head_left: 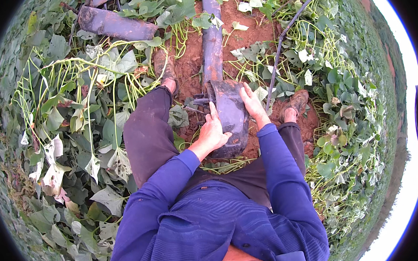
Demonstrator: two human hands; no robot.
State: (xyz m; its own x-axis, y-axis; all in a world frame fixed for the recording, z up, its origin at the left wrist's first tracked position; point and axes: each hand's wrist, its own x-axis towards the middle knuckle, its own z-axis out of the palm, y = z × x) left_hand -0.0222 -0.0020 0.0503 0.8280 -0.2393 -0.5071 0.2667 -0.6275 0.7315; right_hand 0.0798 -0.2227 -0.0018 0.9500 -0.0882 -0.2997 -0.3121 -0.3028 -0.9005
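Note:
A wide, curved dark piece [229, 115], scuffed and smeared with soil, lies between my legs at the lower end of a long dark pipe [212, 36]. My left hand [211, 130] grips its left side, index finger extended up by a small dark fitting [201, 101] that sticks out leftward, thumb reaching across its face. On the opposite edge, my right hand [251, 103] holds the piece with fingers pressed along the rim. The underside of the piece is hidden.
Dense leafy vines [77, 137] surround a patch of red soil [188, 51]. Dark curved pieces [113, 23] lie at upper left. A thin dark hose or rod [284, 34] runs diagonally at right. My muddy feet [297, 102] stand either side of the pipe.

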